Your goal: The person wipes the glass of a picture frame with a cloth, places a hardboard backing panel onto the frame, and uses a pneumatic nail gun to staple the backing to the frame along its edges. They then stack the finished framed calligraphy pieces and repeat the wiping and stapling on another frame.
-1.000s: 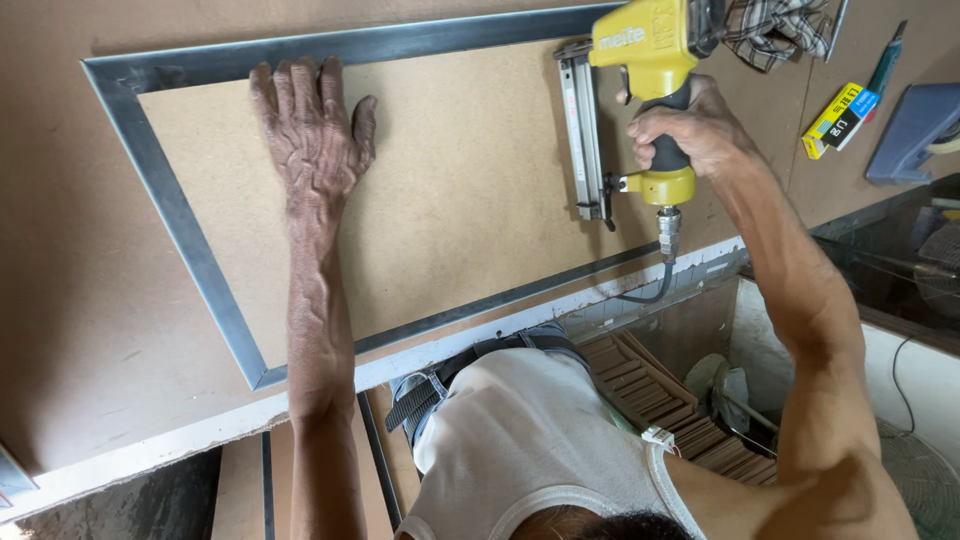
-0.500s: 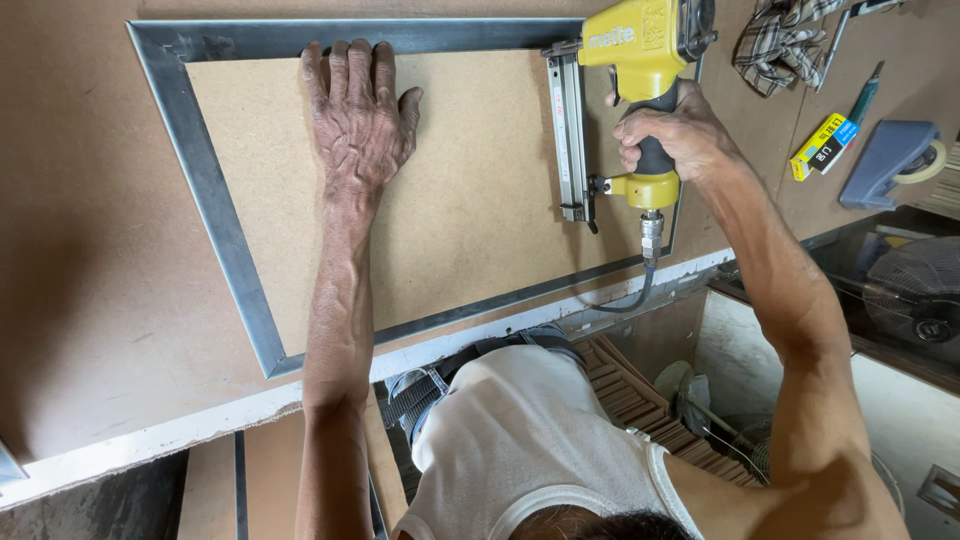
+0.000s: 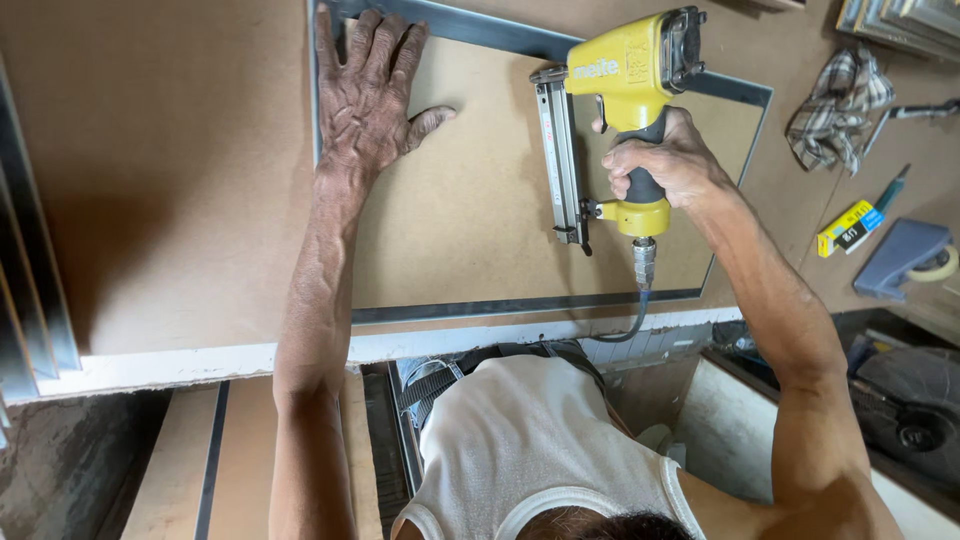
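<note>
A dark metal picture frame (image 3: 520, 305) lies face down on the brown workbench, with a tan backing board (image 3: 470, 210) set inside it. My left hand (image 3: 368, 95) presses flat, fingers spread, on the board's far left corner and the frame's edge. My right hand (image 3: 665, 160) grips the black handle of a yellow pneumatic nail gun (image 3: 625, 75), held over the board's right half. The gun's long metal magazine (image 3: 562, 160) lies along the board. An air hose (image 3: 640, 300) hangs from the handle's base over the bench's front edge.
A checked cloth (image 3: 838, 100), a small yellow box (image 3: 845, 228), a green-handled tool (image 3: 890, 188) and a blue tape dispenser (image 3: 905, 262) lie on the bench at right. Metal frame strips (image 3: 30, 280) lean at the left edge. Boards (image 3: 185, 470) are stacked under the bench.
The view has shifted, so the frame now sits further right and higher. My left hand stays flat on the board's corner. The nail gun has moved toward the board's middle.
</note>
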Tool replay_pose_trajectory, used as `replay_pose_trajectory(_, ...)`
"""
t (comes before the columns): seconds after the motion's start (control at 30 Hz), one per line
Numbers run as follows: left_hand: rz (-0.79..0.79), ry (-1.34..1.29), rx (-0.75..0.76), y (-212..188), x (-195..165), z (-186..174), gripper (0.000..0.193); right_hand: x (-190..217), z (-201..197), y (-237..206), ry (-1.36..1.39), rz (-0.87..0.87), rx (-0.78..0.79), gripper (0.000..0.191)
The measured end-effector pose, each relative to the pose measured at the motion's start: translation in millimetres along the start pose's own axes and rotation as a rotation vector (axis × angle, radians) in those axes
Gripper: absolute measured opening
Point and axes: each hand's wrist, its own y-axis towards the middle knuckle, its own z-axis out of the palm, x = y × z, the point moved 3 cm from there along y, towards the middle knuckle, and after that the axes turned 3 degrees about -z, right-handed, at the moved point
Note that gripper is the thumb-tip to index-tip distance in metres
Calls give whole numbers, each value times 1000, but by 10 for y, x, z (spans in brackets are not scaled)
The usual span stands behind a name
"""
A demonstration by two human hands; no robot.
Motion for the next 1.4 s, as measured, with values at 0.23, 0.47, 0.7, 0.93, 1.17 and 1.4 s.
replay_pose_trajectory(0.23, -17, -235, -40, 70, 245, 35, 109, 441, 724, 439, -74, -51, 93, 43)
replay_pose_trajectory(0.47, -14, -292, -109, -31, 299, 137, 106, 494, 931, 497, -82, -12, 75, 43)
replay_pose_trajectory(0.7, -91, -276, -60, 31, 279, 161, 110, 570, 980, 441, -218, -47, 54, 40)
replay_pose_trajectory(0.93, -327, -215, -197, -638, 207, -249, 105, 760, 1262, 373, -307, -45, 266, 42)
replay_pose_trajectory(1.17, -463, -214, -178, -1230, -18, -389, 75, 873, 1653, 479, -421, -80, 420, 40)
replay_pose_trajectory(1.4, -468, -233, -216, -1176, -3, -431, 73, 981, 1790, 525, -466, -60, 444, 38)
